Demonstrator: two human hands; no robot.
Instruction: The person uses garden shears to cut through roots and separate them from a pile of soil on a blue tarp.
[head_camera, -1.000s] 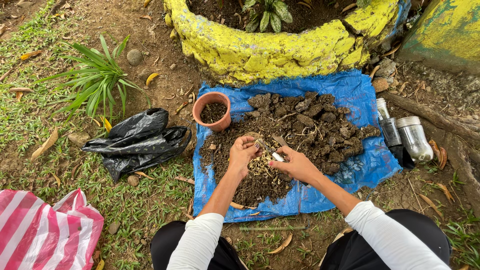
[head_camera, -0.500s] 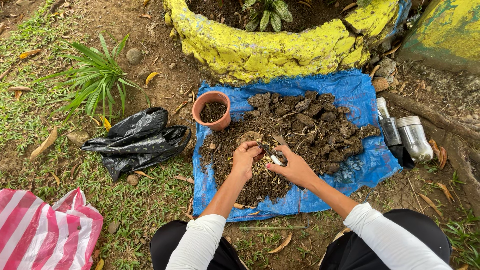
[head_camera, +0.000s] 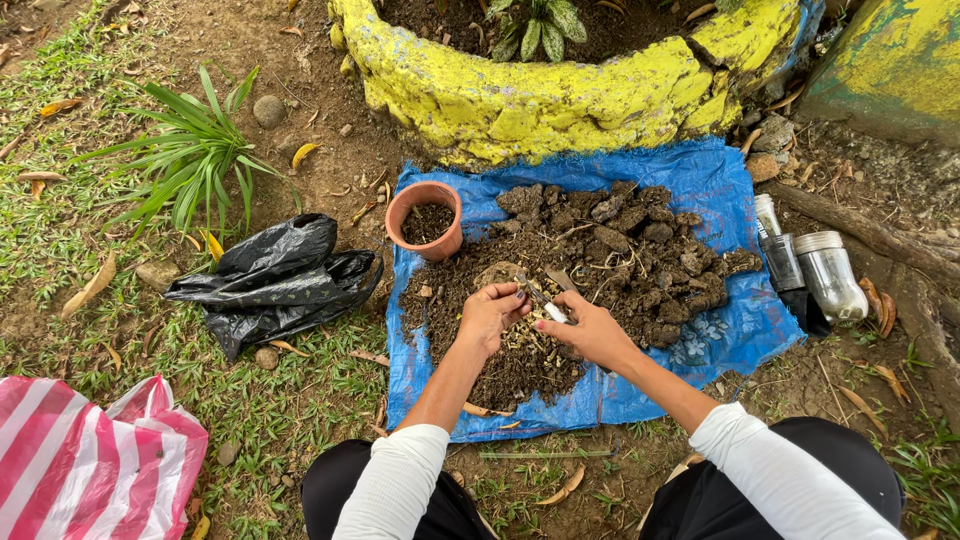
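Both hands meet near the frame's centre: the right hand (head_camera: 590, 332) pinches a small pale, stick-like piece (head_camera: 548, 306), the left hand (head_camera: 487, 316) curls half closed beside it, its contents unclear. That piece looks light and brittle, best held at its middle. Below lies the loose dark soil heap (head_camera: 600, 245) on the blue plastic sheet (head_camera: 715, 180); the terracotta pot (head_camera: 425, 220) stands upper left.

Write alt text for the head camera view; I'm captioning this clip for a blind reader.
Seen from above, a person's left hand and right hand meet over a soil pile on a blue tarp, the right fingers pinching a small pale object. A terracotta pot sits at the tarp's corner, a black plastic bag on the grass beside it.
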